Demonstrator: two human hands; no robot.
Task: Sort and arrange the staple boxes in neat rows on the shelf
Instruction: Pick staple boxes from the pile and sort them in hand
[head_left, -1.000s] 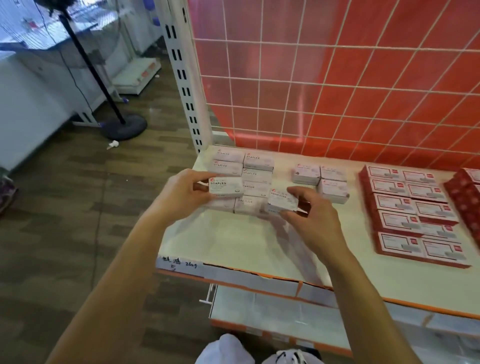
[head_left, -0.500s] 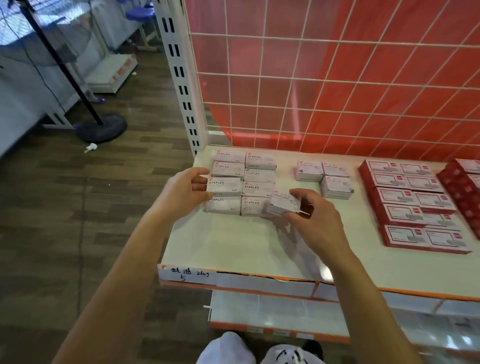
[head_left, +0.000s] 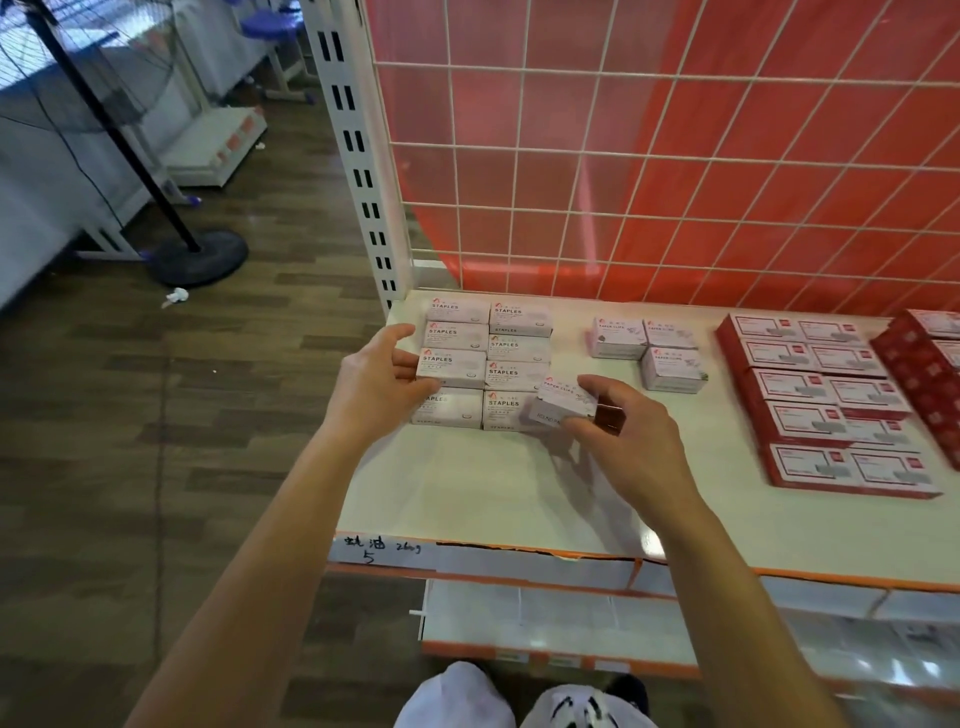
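Several white staples boxes (head_left: 517, 374) lie in two columns at the back left of the cream shelf (head_left: 509, 493). My left hand (head_left: 376, 382) rests its fingertips on the left end of the third staples box (head_left: 451, 366) in the left column, with the thumb lifted clear above it. My right hand (head_left: 618, 436) pinches a small white paper clips box (head_left: 563, 405), tilted, just right of the front staples box. Three more paper clips boxes (head_left: 670, 366) sit to the right of the staples.
Red boxes (head_left: 831, 395) lie in rows on the right part of the shelf. A white wire grid (head_left: 623, 182) over red backing closes the rear. A slotted upright (head_left: 358, 171) marks the left corner. A lower shelf (head_left: 545, 618) juts out below. A fan stand (head_left: 200, 254) is on the floor.
The staples box in my left hand has come down level into the left column, and the thumb has lifted off it. My right hand still holds the paper clips box in about the same place.
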